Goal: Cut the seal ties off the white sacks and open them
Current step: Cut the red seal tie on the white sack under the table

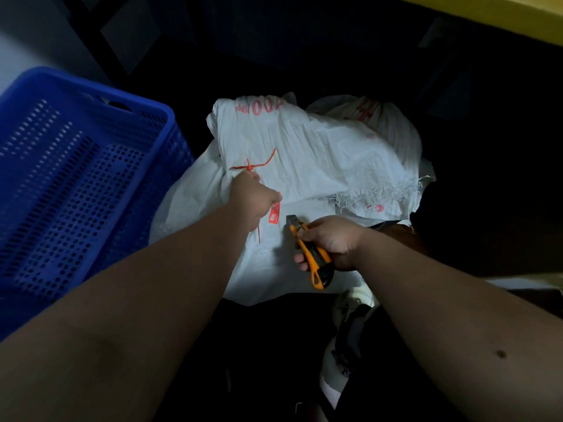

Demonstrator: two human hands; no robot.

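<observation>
A white woven sack [316, 153] with red print lies on the dark floor in the middle of the view. A thin red seal tie [253, 166] is cinched round its gathered neck. My left hand [253, 199] grips the bunched neck just below that tie, and a red tag [274, 217] with a thin red strap hangs under the fist. My right hand [332, 242] holds an orange and black utility knife [310, 251], blade tip pointing up-left, a short way right of the tag. A second white sack [384, 117] sits behind the first.
A blue perforated plastic basket [76, 178] stands close on the left. A yellow edge [487, 13] runs along the top right. The surroundings are very dark. A light shoe [344, 354] shows below the sack.
</observation>
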